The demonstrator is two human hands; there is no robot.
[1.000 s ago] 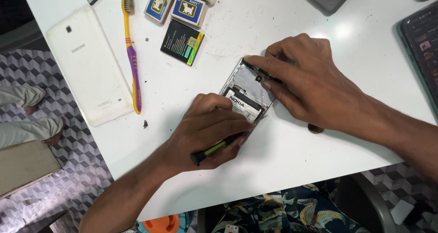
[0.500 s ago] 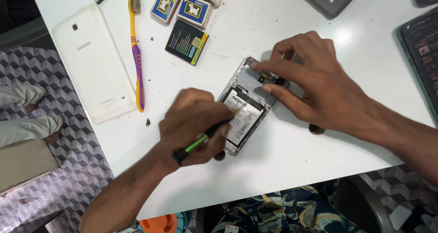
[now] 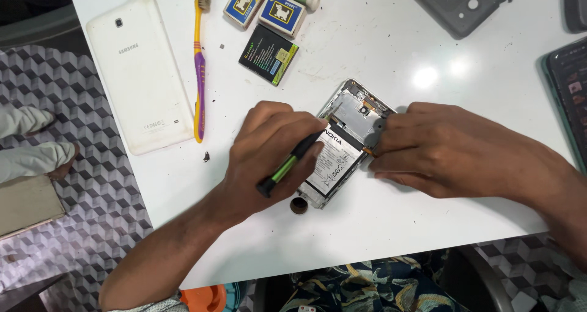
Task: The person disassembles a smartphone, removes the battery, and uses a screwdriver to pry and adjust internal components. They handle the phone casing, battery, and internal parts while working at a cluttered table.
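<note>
An opened phone (image 3: 350, 139) with its back off lies on the white table (image 3: 391, 49), its white battery showing. My left hand (image 3: 269, 150) grips a black and green screwdriver (image 3: 292, 159), whose tip rests at the phone's upper left edge. On the phone's right side, my right hand (image 3: 440, 147) presses its fingers against the frame and steadies it. A small dark round part (image 3: 298, 205) sits by the phone's lower corner.
A white tablet (image 3: 139, 73) lies face down at the left, beside a yellow and purple toothbrush (image 3: 199, 67). A loose black battery (image 3: 269, 54), two blue boxes (image 3: 264, 6), a grey device (image 3: 458, 3) and a dark phone (image 3: 568, 98) surround the work spot.
My left hand has turned the screwdriver so that its tip now meets the phone's upper left edge. My right hand has slid from the top of the phone to its right side.
</note>
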